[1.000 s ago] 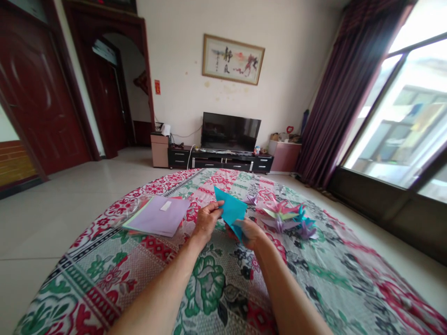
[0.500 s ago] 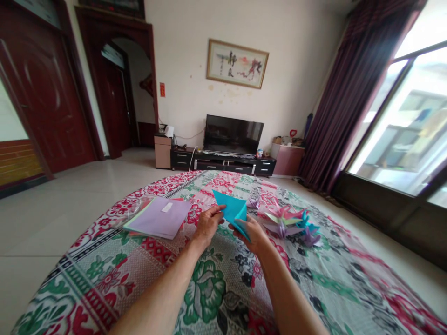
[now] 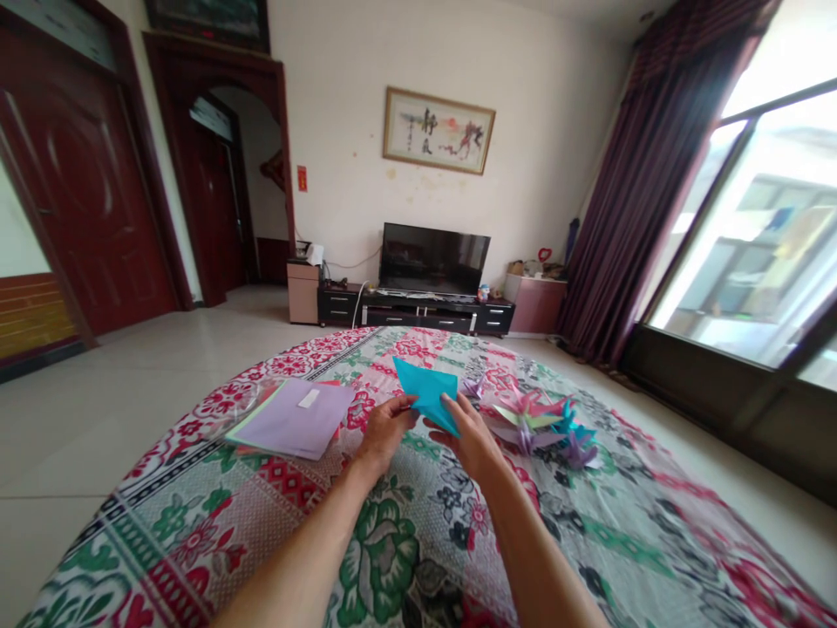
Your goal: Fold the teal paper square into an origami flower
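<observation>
A folded sheet of blue origami paper (image 3: 424, 385) is held up above the patterned tablecloth, between both hands. My left hand (image 3: 387, 429) pinches its lower left edge between thumb and fingers. On the right side, my right hand (image 3: 469, 436) grips the paper, thumb lying on the near face and fingers behind or below it. Several folded paper cranes (image 3: 527, 423) in pink, purple, green and blue lie in a cluster to the right. One small purple folded piece (image 3: 473, 386) sits just beyond my right hand.
A stack of coloured paper sheets (image 3: 294, 420), purple on top with a small white slip (image 3: 309, 399), lies to the left on the round table's floral cloth (image 3: 379, 549). Beyond the table stand a television (image 3: 435, 259) and a low black cabinet (image 3: 418, 316).
The right thumb has pressed the blue paper's raised right flap flat, so the paper now looks flatter. My left hand keeps its pinch. The view has tilted slightly upward.
</observation>
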A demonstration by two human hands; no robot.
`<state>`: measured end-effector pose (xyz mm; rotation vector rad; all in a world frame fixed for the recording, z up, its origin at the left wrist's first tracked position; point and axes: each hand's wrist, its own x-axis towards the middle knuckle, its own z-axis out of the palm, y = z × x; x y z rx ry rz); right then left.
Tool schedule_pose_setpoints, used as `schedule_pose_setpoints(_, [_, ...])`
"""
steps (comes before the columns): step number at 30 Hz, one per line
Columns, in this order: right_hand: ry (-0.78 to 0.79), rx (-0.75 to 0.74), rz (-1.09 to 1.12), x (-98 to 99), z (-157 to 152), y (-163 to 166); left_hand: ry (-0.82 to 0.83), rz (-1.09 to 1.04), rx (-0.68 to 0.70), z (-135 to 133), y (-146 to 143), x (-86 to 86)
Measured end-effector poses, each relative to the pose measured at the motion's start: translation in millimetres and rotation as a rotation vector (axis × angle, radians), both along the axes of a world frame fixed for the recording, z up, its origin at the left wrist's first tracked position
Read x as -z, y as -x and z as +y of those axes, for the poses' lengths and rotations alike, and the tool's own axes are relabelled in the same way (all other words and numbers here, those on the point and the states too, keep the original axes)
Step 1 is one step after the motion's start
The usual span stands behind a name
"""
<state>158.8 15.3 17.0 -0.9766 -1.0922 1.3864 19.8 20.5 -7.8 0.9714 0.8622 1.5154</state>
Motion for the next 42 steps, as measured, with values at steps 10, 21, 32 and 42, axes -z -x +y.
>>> schedule_pose_setpoints(10, [-0.219,-0.182,0.098,-3.8,-14,9,0.095,-0.410,0.012,3,5,-1.0])
schedule_pose_setpoints(21, [-0.166,-0.069,0.065,6.5,-3,22,0.129,-0.473,0.195,1,3,4.3])
schedule_pose_setpoints(32, [-0.165,-0.041,0.254,8.1,-2,26,0.126,-0.362,0.264,-5,-4,2.7])
schedule_pose_setpoints(42, [-0.248,0.053,0.215,12.0,5,25,0.120,-0.274,0.260,-4,-4,4.6])
